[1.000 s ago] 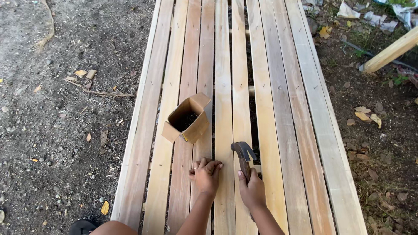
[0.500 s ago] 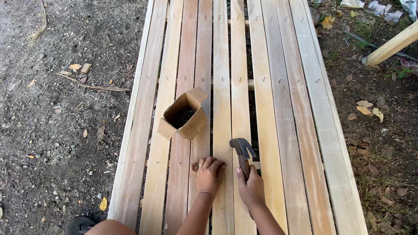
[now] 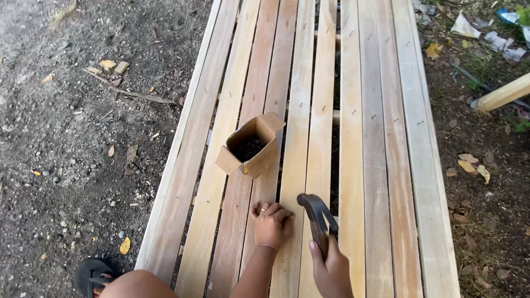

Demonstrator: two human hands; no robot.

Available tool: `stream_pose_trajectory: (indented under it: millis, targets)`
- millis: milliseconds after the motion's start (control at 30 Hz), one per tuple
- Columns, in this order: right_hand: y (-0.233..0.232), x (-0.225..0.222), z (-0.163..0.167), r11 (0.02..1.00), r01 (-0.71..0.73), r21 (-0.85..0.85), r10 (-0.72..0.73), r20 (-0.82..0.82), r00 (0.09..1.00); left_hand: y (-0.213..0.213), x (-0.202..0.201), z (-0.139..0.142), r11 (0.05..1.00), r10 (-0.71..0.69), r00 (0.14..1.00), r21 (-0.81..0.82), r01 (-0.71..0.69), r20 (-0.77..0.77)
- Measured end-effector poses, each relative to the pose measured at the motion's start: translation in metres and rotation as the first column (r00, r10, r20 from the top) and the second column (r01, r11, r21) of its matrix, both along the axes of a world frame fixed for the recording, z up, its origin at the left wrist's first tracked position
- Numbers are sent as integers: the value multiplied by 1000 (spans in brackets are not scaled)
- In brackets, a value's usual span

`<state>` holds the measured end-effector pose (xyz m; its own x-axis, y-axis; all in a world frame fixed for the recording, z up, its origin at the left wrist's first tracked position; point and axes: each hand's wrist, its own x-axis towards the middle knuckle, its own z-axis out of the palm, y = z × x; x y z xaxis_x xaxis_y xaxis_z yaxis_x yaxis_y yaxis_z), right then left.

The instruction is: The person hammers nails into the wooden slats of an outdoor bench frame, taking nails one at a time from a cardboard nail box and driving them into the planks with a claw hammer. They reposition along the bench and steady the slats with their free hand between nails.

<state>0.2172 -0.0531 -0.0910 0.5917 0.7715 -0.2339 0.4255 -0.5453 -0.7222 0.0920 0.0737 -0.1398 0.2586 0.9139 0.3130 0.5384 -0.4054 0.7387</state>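
Head camera; faces down, seemingly near slats [image 3: 298,110]

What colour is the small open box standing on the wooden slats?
Plain brown cardboard box, dark inside; head view.

One open cardboard box [image 3: 251,150] of dark nails sits at centre frame, and one hammer [image 3: 317,219] shows at lower centre. Two hands are in view, the left hand [image 3: 271,225] and the right hand [image 3: 331,270]. About ten wooden slats [image 3: 381,165] run up the frame, with one sandal [image 3: 91,273] at lower left.
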Motion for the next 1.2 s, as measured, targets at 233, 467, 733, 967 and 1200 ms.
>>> stream_pose_trajectory:
  millis: [233, 467, 733, 967, 1200]
  targets:
    - [-21, -17, -17, 996, 20, -90, -15, 59, 998, 0, -2, 2, 1000, 10, 1000, 3, -10, -10]
    - [2, -8, -26, 972, 126, -196, -139, -53, 989, 3, -1, 5, 1000, 7, 999, -17, -8, -41]
    - [4, -12, -36, 993, 86, -81, -80, 79, 994, -42, -27, -3, 1000, 5, 998, 22, -3, -65]
    - [7, -13, -29, 994, 99, -48, -95, 77, 992, -87, -28, -29, 1000, -27, 998, 13, 27, -55]
    - [-8, -15, 7, 977, 166, 135, -133, -220, 966, -83, -29, -25, 998, -40, 996, 37, 43, -83]
